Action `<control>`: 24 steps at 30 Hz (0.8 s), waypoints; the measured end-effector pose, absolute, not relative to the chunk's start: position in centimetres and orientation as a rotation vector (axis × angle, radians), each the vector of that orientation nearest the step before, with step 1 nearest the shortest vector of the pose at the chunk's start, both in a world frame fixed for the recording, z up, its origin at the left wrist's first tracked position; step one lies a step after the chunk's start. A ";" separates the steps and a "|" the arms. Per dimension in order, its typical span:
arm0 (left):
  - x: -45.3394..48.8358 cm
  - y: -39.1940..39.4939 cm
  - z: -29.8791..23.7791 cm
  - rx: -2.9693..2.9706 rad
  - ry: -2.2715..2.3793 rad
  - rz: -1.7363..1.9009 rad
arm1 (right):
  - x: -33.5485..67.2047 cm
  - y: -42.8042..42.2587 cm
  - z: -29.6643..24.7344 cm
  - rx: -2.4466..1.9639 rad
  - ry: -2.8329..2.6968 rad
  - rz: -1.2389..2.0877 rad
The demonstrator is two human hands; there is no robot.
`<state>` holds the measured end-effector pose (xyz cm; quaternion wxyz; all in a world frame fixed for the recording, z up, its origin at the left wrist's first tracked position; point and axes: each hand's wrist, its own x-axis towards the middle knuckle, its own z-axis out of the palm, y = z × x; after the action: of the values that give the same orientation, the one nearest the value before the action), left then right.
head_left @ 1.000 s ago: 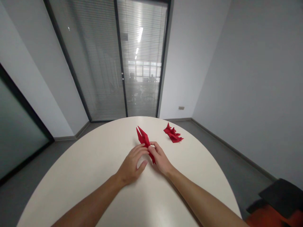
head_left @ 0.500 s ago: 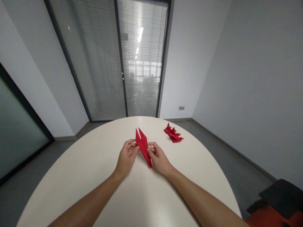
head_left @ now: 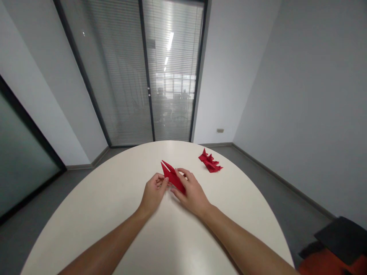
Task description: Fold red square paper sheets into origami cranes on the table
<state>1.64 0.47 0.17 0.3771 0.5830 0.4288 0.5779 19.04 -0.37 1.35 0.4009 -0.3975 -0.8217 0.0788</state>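
Observation:
A folded piece of red paper [head_left: 172,176] with two pointed flaps is held just over the round white table [head_left: 126,206]. The flaps point away from me and to the left. My left hand [head_left: 155,190] pinches its left edge between thumb and fingers. Across its right and near part lies my right hand [head_left: 192,191], fingers over the top and thumb along the near side, hiding the lower tip. Several folded red paper figures [head_left: 210,162] with pointed ends sit close together farther back on the right.
Beyond the table stands a glass door [head_left: 172,95] with blinds, beside grey-white walls. A black and orange chair [head_left: 341,244] is at the lower right, off the table's edge. A wall socket [head_left: 220,130] is low on the far wall.
The red paper has turned anticlockwise, its flaps now pointing more to the left. My right hand has shifted from pinching its right edge to reaching over it. My left hand keeps its pinch.

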 end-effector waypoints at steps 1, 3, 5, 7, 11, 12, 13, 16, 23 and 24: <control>1.7 0.4 0.2 1.511 1.097 1.470 | 18.9 -0.5 1.5 -1.035 -2.092 0.134; 1.7 0.2 0.4 1.554 1.101 1.457 | 18.7 -0.6 1.7 -1.074 -2.103 0.062; 1.7 0.1 0.5 1.595 1.114 1.451 | 18.6 -0.7 1.8 -1.076 -2.104 0.034; 1.7 0.0 0.6 1.620 1.132 1.452 | 18.6 -0.6 1.9 -1.061 -2.103 0.032; 1.7 0.0 0.6 1.621 1.147 1.428 | 18.9 -0.7 2.1 -1.057 -2.090 0.094; 1.7 -0.1 0.6 1.617 1.137 1.420 | 18.9 -0.7 2.2 -1.056 -2.089 0.122; 1.7 -0.1 0.6 1.614 1.124 1.410 | 18.8 -0.7 2.2 -1.047 -2.086 0.159; 1.8 -0.1 0.7 1.617 1.099 1.385 | 18.6 -0.8 2.1 -0.979 -2.035 0.319; 1.6 0.0 0.5 1.594 1.079 1.386 | 18.7 -0.6 2.5 -0.873 -1.848 0.765; 1.6 0.0 0.5 1.588 1.081 1.389 | 18.8 -0.6 2.6 -0.853 -1.843 0.808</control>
<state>1.64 -0.04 0.49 0.3758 0.6207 0.4227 0.5429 18.81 -0.62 2.56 0.4599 -0.3465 -0.7489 0.3281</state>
